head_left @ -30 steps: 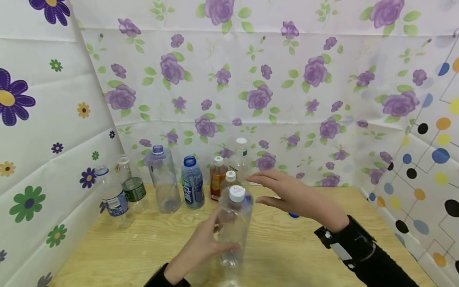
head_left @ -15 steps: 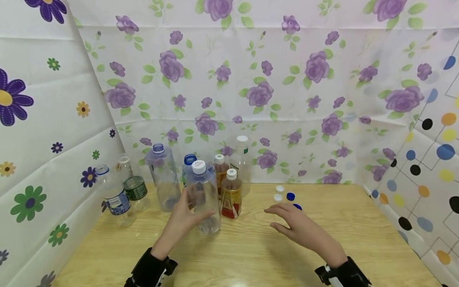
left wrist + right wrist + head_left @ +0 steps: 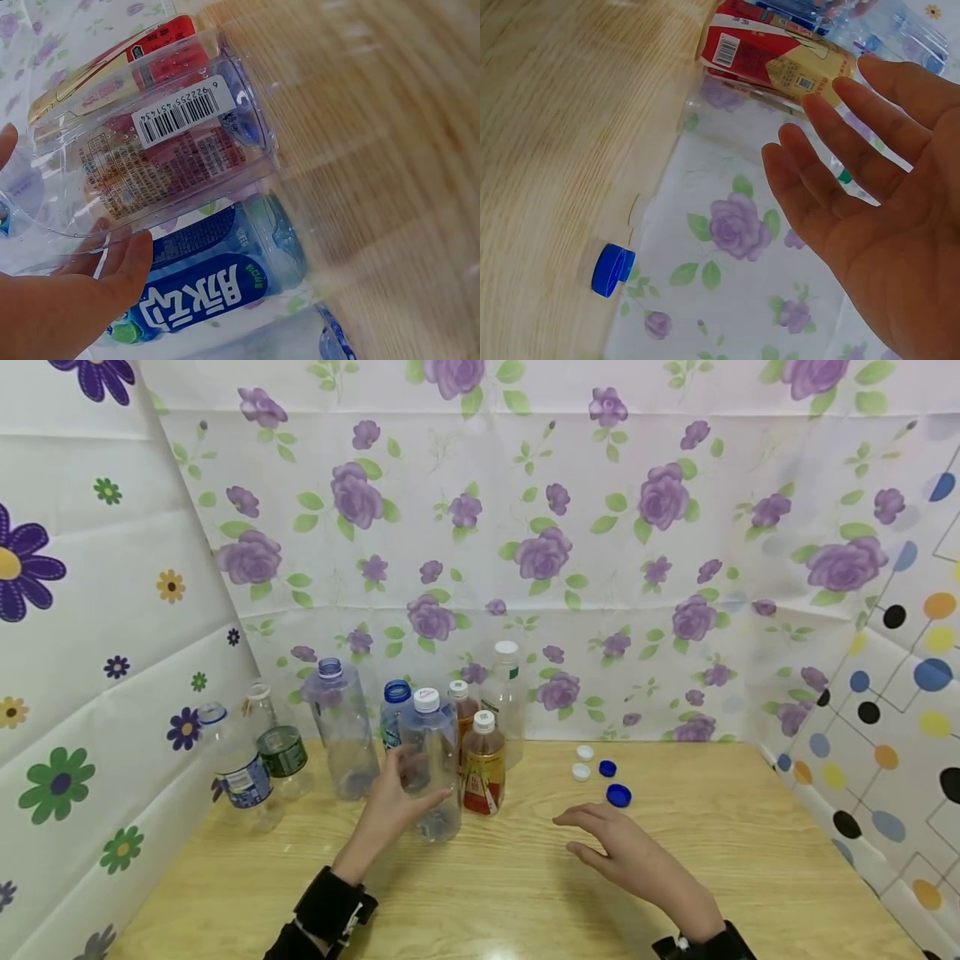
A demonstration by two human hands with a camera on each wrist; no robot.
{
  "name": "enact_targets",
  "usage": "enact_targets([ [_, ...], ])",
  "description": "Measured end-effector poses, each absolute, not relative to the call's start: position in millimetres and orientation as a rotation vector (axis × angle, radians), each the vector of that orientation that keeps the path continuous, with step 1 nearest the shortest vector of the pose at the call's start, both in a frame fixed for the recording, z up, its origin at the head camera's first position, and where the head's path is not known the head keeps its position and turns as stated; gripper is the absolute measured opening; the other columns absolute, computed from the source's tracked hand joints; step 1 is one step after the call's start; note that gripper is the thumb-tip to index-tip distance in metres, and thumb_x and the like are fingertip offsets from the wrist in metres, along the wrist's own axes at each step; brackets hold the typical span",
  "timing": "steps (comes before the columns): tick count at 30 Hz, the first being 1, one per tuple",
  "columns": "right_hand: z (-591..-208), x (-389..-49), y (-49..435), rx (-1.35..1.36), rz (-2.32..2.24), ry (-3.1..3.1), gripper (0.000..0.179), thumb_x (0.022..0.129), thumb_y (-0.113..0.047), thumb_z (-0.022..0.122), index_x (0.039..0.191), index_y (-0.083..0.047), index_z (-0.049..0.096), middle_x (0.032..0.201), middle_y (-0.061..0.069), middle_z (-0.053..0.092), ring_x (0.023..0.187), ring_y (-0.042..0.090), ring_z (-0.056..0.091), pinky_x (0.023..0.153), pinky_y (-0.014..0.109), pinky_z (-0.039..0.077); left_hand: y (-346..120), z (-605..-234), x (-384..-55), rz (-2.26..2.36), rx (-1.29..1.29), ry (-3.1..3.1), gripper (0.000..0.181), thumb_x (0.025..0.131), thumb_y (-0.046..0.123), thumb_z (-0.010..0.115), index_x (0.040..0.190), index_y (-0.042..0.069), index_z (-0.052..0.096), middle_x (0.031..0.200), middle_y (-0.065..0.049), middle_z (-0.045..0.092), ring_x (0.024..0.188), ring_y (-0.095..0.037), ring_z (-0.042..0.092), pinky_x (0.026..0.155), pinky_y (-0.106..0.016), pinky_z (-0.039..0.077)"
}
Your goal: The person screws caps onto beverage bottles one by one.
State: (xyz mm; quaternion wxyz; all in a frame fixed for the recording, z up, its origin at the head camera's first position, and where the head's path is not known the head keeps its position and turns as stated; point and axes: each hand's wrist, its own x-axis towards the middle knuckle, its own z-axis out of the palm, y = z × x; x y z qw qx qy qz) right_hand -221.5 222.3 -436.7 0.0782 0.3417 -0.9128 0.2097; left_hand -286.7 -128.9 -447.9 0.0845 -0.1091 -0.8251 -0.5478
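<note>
A clear, label-free plastic bottle point(image 3: 441, 777) with a white cap stands upright on the table. My left hand point(image 3: 386, 814) holds it from the left, thumb across the near side and fingers curved along its far side. In the left wrist view the bottle point(image 3: 60, 191) shows a barcode, and its base meets the wood. A tea bottle point(image 3: 483, 772) with a red and yellow label stands close on its right. My right hand point(image 3: 630, 856) hovers over the table with fingers loosely spread and holds nothing. Nearest to it is a blue cap point(image 3: 618, 795).
Left of the held bottle stand a blue-label bottle point(image 3: 393, 718), a large uncapped clear bottle point(image 3: 345, 735), a green-label bottle point(image 3: 282, 752) and another blue-label bottle point(image 3: 243, 781). Behind are a second tea bottle point(image 3: 460, 693) and a tall clear one point(image 3: 508, 702). White caps point(image 3: 581, 772) lie right.
The left hand has carried the capped bottle from the near middle back and left into the row, then slightly right. The right hand has drawn away from it, down and to the right.
</note>
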Motion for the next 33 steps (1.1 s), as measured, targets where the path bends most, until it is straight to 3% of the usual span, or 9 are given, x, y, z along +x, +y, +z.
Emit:
enact_targets([
  [9, -439, -220, 223, 1.010, 0.617, -2.758, 0.030, 0.099, -0.016, 0.068, 0.129, -0.015, 0.067, 0.125, 0.003, 0.067, 0.114, 0.025, 0.064, 0.091, 0.042, 0.060, -127, -452, -291, -1.610, -0.385, -2.465, 0.092, 0.079, 0.029, 0.091, 0.149, 0.004, 0.036, 0.146, -0.018, 0.055, 0.132, -0.037, 0.054, 0.112, -0.053, 0.047],
  [14, -441, -220, 224, 1.011, 0.634, -2.804, 0.030, 0.101, -0.018, 0.067, 0.130, -0.015, 0.066, 0.126, 0.004, 0.066, 0.115, 0.025, 0.064, 0.091, 0.040, 0.060, -133, -442, -287, -1.535, -0.346, -2.570, 0.106, 0.083, 0.043, 0.085, 0.158, 0.003, 0.023, 0.156, -0.028, 0.037, 0.141, -0.045, 0.041, 0.117, -0.060, 0.037],
  [17, -441, -220, 224, 1.008, 0.644, -2.822, 0.030, 0.101, -0.019, 0.067, 0.130, -0.015, 0.066, 0.126, 0.004, 0.066, 0.115, 0.025, 0.064, 0.091, 0.039, 0.060, -143, -429, -283, -1.554, -0.369, -2.559, 0.111, 0.085, 0.045, 0.082, 0.162, 0.003, 0.014, 0.163, -0.027, 0.025, 0.147, -0.045, 0.031, 0.122, -0.058, 0.029],
  [21, -441, -221, 225, 1.009, 0.653, -2.837, 0.030, 0.101, -0.017, 0.067, 0.130, -0.014, 0.066, 0.126, 0.004, 0.066, 0.114, 0.025, 0.064, 0.090, 0.038, 0.061, -166, -405, -275, -1.546, -0.422, -2.385, 0.103, 0.086, 0.032, 0.084, 0.161, 0.007, 0.018, 0.164, -0.020, 0.024, 0.148, -0.042, 0.029, 0.124, -0.055, 0.027],
  [25, -442, -220, 224, 1.027, 0.659, -2.841, 0.029, 0.100, -0.016, 0.067, 0.129, -0.014, 0.066, 0.126, 0.004, 0.066, 0.114, 0.025, 0.065, 0.089, 0.037, 0.061, -203, -381, -266, -1.326, -0.410, -2.024, 0.090, 0.078, 0.009, 0.088, 0.152, 0.002, 0.036, 0.155, -0.020, 0.037, 0.142, -0.036, 0.037, 0.123, -0.047, 0.034],
  [29, -442, -219, 222, 1.048, 0.654, -2.814, 0.028, 0.099, -0.014, 0.068, 0.128, -0.014, 0.067, 0.126, 0.005, 0.067, 0.115, 0.026, 0.065, 0.090, 0.038, 0.061, -247, -366, -259, -1.025, -0.188, -1.836, 0.086, 0.075, 0.002, 0.087, 0.147, -0.001, 0.041, 0.154, -0.021, 0.035, 0.142, -0.032, 0.029, 0.124, -0.043, 0.029],
  [33, -441, -218, 223, 1.040, 0.636, -2.819, 0.028, 0.099, -0.013, 0.068, 0.126, -0.014, 0.068, 0.126, 0.005, 0.067, 0.116, 0.027, 0.065, 0.091, 0.040, 0.061, -290, -368, -253, -1.172, 0.209, -2.002, 0.098, 0.085, 0.019, 0.085, 0.160, 0.014, 0.021, 0.162, -0.015, 0.014, 0.148, -0.032, 0.013, 0.126, -0.052, 0.020],
])
